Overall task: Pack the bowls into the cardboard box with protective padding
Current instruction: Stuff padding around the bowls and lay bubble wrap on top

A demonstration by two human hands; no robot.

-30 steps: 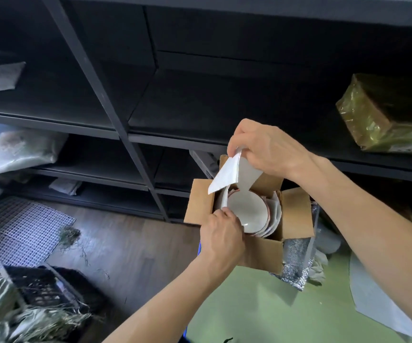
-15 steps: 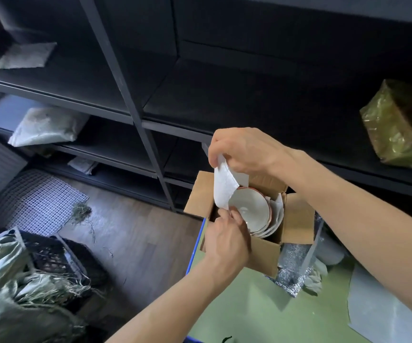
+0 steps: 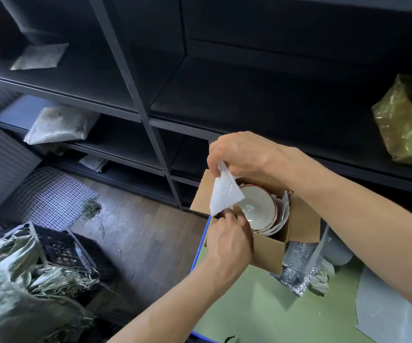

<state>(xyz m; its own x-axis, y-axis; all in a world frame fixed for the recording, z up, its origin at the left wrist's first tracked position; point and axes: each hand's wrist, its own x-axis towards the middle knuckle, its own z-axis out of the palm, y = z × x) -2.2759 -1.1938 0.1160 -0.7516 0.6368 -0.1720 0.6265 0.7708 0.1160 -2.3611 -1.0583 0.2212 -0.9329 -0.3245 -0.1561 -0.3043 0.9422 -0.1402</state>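
Left hand (image 3: 232, 233) and right hand (image 3: 244, 154) pinch the padding sheet (image 3: 224, 194) at 9 o'clock of the bowls (image 3: 259, 211); it is best spread flat over them.

No readable text in sight; cardboard box (image 3: 270, 253) blank on its faces; shelves (image 3: 224, 100) unmarked; wrapped parcel (image 3: 405, 125) too blurred to read.
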